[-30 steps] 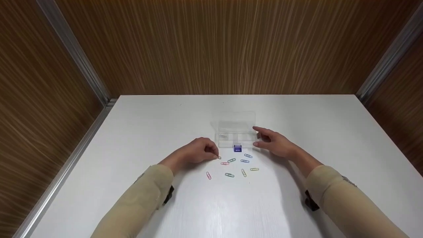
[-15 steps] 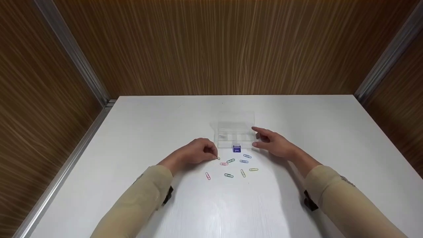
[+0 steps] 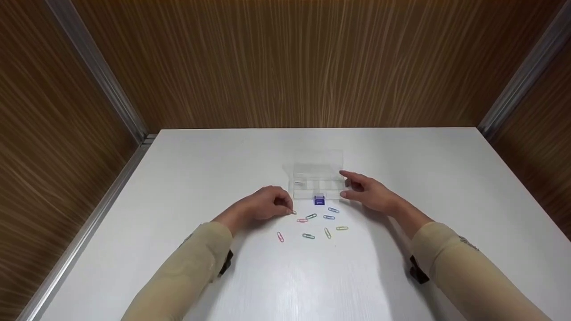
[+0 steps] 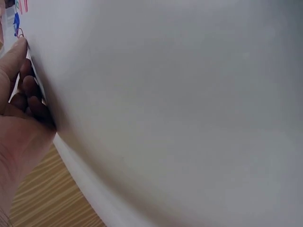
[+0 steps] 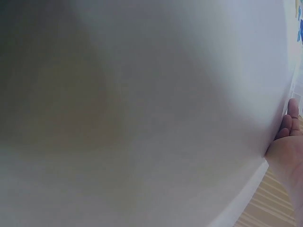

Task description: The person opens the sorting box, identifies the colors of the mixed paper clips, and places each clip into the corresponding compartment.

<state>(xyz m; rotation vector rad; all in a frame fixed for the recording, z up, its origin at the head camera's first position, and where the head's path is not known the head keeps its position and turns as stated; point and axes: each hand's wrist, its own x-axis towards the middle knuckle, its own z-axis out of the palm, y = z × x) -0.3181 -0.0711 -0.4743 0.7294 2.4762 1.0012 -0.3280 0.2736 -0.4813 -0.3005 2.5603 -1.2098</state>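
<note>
In the head view, my left hand (image 3: 266,204) pinches a small paper clip (image 3: 294,212) between thumb and forefinger, low over the table. Its reddish wire end shows past the fingertips in the left wrist view. A clear plastic box (image 3: 307,195) stands just beyond, lid (image 3: 319,158) raised at the back and a purple-blue tab (image 3: 319,200) at the front. My right hand (image 3: 372,192) rests at the box's right side, forefinger and thumb extended along it. Several coloured clips lie before the box, including a pink clip (image 3: 302,220) and a green clip (image 3: 311,216).
Two blue clips, one being the upper blue clip (image 3: 333,210), lie near the tab. Closer to me are a yellow clip (image 3: 342,228), a second green clip (image 3: 308,236) and a red clip (image 3: 280,236). Wood-grain panels (image 3: 285,67) enclose the white table (image 3: 214,165).
Both hands hold nearly the same places, the left on its paper clip and the right beside the box. The view has shifted very slightly; the loose clips lie as before.
</note>
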